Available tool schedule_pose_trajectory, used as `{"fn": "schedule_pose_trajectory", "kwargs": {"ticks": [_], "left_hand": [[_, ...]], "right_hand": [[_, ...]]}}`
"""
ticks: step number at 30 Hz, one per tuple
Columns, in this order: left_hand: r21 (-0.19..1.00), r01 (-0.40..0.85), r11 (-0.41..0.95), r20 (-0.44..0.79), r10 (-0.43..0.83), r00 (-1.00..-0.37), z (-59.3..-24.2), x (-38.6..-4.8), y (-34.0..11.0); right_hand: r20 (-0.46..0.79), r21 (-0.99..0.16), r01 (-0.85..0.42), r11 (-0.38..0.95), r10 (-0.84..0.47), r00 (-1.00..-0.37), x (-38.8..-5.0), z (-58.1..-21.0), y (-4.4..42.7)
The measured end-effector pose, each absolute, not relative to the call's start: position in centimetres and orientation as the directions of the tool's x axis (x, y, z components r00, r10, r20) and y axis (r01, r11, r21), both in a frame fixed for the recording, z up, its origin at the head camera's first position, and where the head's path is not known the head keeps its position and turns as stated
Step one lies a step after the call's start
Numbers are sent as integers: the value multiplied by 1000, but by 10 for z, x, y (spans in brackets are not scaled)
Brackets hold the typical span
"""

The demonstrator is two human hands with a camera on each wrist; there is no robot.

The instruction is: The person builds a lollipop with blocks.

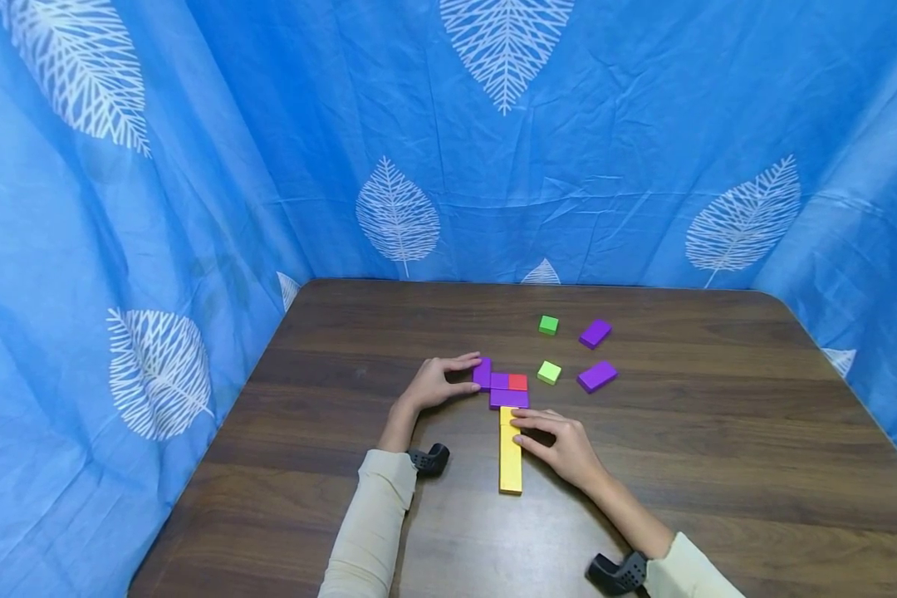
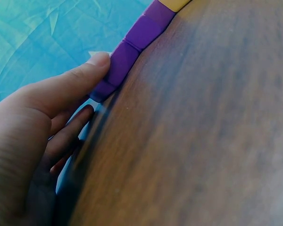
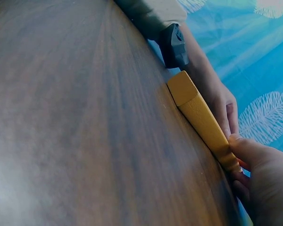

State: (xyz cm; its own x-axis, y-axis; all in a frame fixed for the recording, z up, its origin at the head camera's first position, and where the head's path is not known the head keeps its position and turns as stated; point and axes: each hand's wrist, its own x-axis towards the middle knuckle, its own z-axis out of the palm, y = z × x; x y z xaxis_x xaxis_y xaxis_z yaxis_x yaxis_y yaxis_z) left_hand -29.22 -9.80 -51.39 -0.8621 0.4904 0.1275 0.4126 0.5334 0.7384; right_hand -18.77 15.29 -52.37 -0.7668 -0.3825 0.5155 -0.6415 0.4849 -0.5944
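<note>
My left hand [image 1: 431, 385] pinches an upright-lying purple block [image 1: 482, 374] at the left of a flat cluster, thumb at its near end and fingers at its far end. Beside it in the cluster are a small purple block [image 1: 499, 381], a red block [image 1: 518, 382] and a wide purple block [image 1: 509, 399]. Below them a long yellow block [image 1: 510, 465] runs toward me, with a short yellow block [image 1: 508, 415] at its far end. My right hand [image 1: 568, 448] has thumb and fingers on the yellow pieces' right side and far end; the right wrist view shows the thumb against yellow [image 3: 203, 120].
Right of the cluster lie a light green block [image 1: 549, 372], a green block [image 1: 549, 325] and two loose purple blocks, one farther back [image 1: 595, 334] and one nearer [image 1: 597, 376]. All lie on a brown wooden table [image 1: 718, 432]. A blue leaf-print curtain [image 1: 613, 141] hangs behind.
</note>
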Motion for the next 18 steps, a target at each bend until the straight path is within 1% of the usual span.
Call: {"fn": "schedule_pose_trajectory", "kwargs": {"ticks": [10,18], "left_hand": [[752,404,521,127,487,-864,-515,-291,-98],[753,399,523,124,484,-866,-515,-291,-98]], "right_hand": [[549,-572,-669,474,-385,-742,-187,-527,153],[540,-578,-660,479,-382,-750,-188,-528,152]]}}
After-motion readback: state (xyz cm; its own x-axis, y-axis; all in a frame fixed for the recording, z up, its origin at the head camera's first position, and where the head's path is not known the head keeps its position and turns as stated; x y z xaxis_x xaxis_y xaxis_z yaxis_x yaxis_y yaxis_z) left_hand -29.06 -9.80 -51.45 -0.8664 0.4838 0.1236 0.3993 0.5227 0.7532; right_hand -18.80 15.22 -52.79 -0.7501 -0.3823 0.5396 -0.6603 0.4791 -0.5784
